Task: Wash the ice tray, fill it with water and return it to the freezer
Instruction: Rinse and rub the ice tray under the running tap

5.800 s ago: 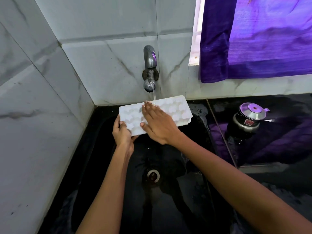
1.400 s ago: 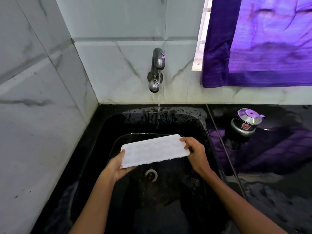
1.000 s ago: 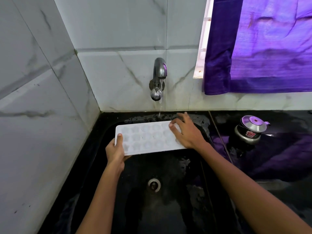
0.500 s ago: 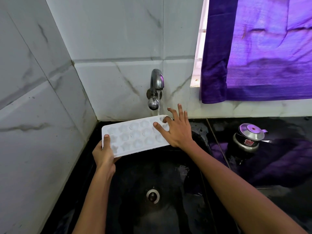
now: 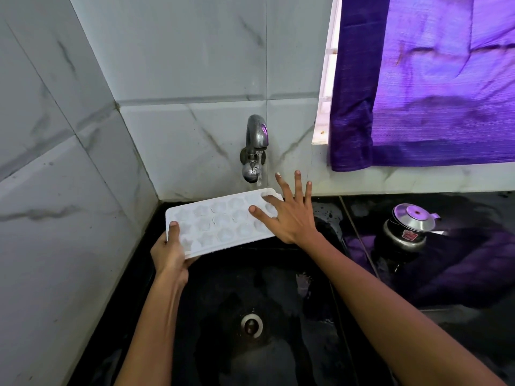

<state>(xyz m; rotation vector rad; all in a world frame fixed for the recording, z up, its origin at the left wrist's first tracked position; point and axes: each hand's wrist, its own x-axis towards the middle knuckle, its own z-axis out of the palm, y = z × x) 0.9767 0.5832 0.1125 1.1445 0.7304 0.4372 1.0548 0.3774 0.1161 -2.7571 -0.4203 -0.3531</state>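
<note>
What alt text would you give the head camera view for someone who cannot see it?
A person holds a white ice tray under a running tap above a black sink, left hand gripping its end, right hand spread open on it.

Single head-worn wide-angle view, looking forward and down, close over black sink (image 5: 328, 274) toward tiled corner wall (image 5: 181, 65).

Metal pot (image 5: 409, 227) on black counter (image 5: 473, 274)
</note>
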